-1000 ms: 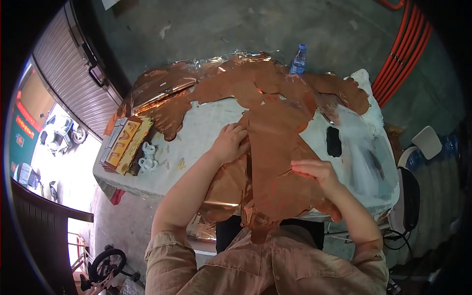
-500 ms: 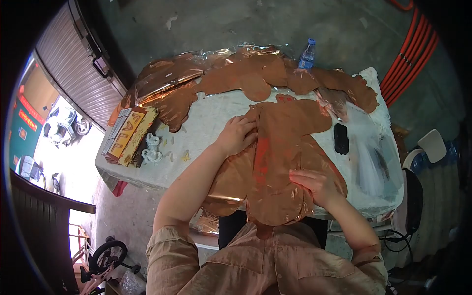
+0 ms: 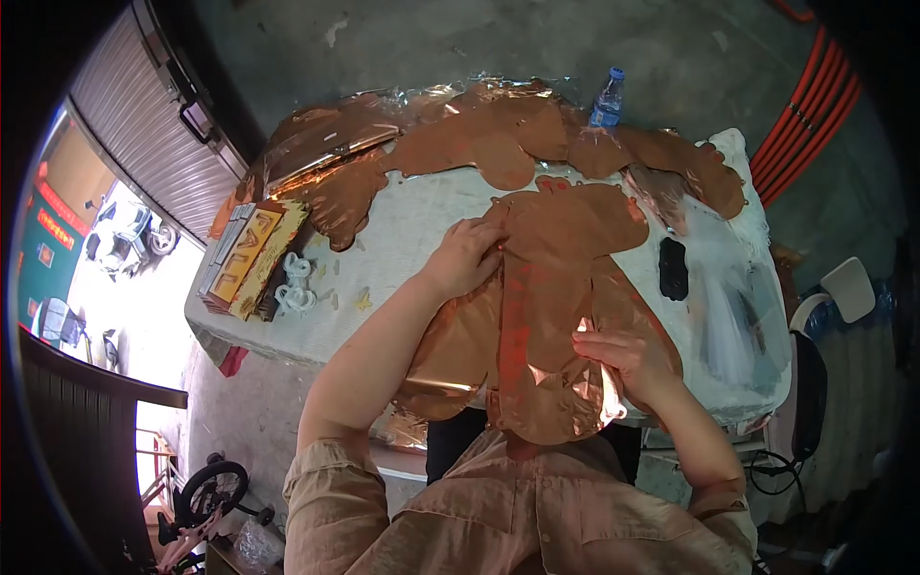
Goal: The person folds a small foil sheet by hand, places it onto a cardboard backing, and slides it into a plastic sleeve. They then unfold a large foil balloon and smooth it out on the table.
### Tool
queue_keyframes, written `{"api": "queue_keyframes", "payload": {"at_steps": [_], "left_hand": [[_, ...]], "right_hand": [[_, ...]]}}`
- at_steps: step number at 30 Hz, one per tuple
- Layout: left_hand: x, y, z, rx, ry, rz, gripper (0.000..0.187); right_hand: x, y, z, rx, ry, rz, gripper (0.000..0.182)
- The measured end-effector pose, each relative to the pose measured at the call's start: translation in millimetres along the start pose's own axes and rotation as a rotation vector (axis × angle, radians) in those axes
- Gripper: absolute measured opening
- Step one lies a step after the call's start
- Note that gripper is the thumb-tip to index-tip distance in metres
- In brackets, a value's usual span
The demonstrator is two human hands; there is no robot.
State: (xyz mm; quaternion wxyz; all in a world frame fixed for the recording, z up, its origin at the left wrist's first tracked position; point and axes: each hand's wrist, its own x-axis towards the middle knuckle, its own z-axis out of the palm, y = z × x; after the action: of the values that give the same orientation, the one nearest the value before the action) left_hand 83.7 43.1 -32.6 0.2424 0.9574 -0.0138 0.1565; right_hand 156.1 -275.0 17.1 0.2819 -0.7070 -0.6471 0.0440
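A flat, brown metallic foil balloon [image 3: 551,287] with rounded lobes lies folded over the near edge of the table, its lower end against my shirt. My left hand [image 3: 468,257] rests on the upper left of the balloon, fingers bent over a fold line and slightly apart; its thumb is partly hidden. On the lower right of the foil, my right hand [image 3: 625,362] lies with its fingers stretched toward the left. Bright creases show in the foil beside and below these fingers. A reddish strip runs down the balloon's middle.
More brown foil balloons [image 3: 479,144] lie along the table's far side, near a water bottle [image 3: 608,101]. Leftward are a stack of printed cards [image 3: 254,259] and white ribbon coils [image 3: 295,286]. A black phone [image 3: 673,269] and clear plastic bags [image 3: 728,331] lie right.
My right hand has shifted slightly to the right, and the foil beneath it has creased and now shines. My left hand stays at nearly the same spot on the balloon.
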Motion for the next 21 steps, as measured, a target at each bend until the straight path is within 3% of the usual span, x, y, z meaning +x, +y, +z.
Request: {"api": "queue_keyframes", "payload": {"at_steps": [8, 11, 13, 17, 19, 21], "left_hand": [[-1.6, -1.4, 5.8, 0.023, 0.109, 0.056, 0.035], [-0.4, -3.2, 6.3, 0.003, 0.076, 0.046, 0.035], [1.4, -4.4, 5.6, 0.003, 0.059, 0.048, 0.035], [0.1, -2.9, 5.8, 0.005, 0.087, 0.068, 0.036], [-0.1, -3.6, 6.8, 0.018, 0.106, 0.081, 0.037], [-0.3, -2.8, 6.1, 0.036, 0.127, 0.094, 0.039]], "right_hand": [[-4.3, 1.4, 1.8, -0.126, 0.012, -0.013, 0.031], [-6.4, -6.8, -11.9, -0.269, -0.072, -0.039, 0.031], [-1.6, -13.5, -28.2, -0.251, -0.261, 0.089, 0.03], [15.7, 7.6, -30.2, -0.211, -0.176, 0.091, 0.027], [40.1, 18.1, -14.3, -0.089, -0.021, 0.117, 0.029], [63.4, 38.4, 4.2, -0.175, -0.034, 0.163, 0.04]]}}
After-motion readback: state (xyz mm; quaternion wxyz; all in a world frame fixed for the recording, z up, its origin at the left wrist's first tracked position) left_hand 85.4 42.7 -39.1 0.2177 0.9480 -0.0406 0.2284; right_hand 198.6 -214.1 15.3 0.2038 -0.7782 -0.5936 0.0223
